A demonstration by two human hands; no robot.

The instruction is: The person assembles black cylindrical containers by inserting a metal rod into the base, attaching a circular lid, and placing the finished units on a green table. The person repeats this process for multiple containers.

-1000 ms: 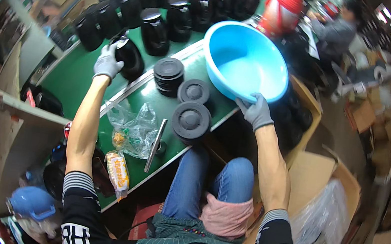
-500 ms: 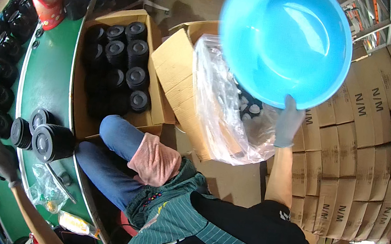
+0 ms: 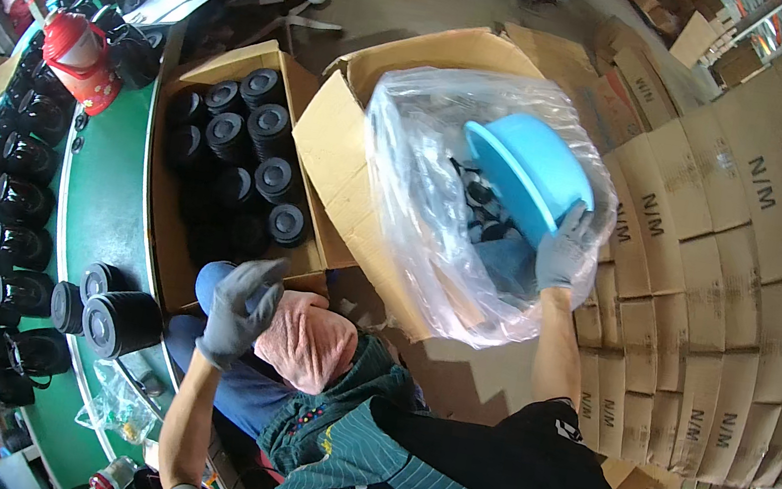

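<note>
My right hand [image 3: 564, 248], in a grey glove, grips the rim of a light blue plastic basin [image 3: 544, 166]. Tipped on its side, the basin sits inside a clear plastic liner [image 3: 411, 146] that fills a large open carton [image 3: 338, 140]. Small dark and pale parts [image 3: 480, 200] show in the liner beside the basin's mouth; their kind is too small to tell. My left hand [image 3: 241, 311], also gloved, hovers over my lap near a pink cloth [image 3: 308, 338]. Its fingers are apart and slightly bent, with nothing seen in them.
Left of the liner, another carton [image 3: 306, 80] holds stacks of black round discs [image 3: 267, 125]. More disc stacks [image 3: 124, 324] stand on the green bench [image 3: 104, 202], with a red flask [image 3: 80, 61] and rows of glossy black pots [image 3: 25, 200]. Stacked cartons [image 3: 688, 289] wall the right side.
My right hand has lowered the basin from high up into the lined carton and tipped it. My left hand has come from the black pots at the bench to above my lap.
</note>
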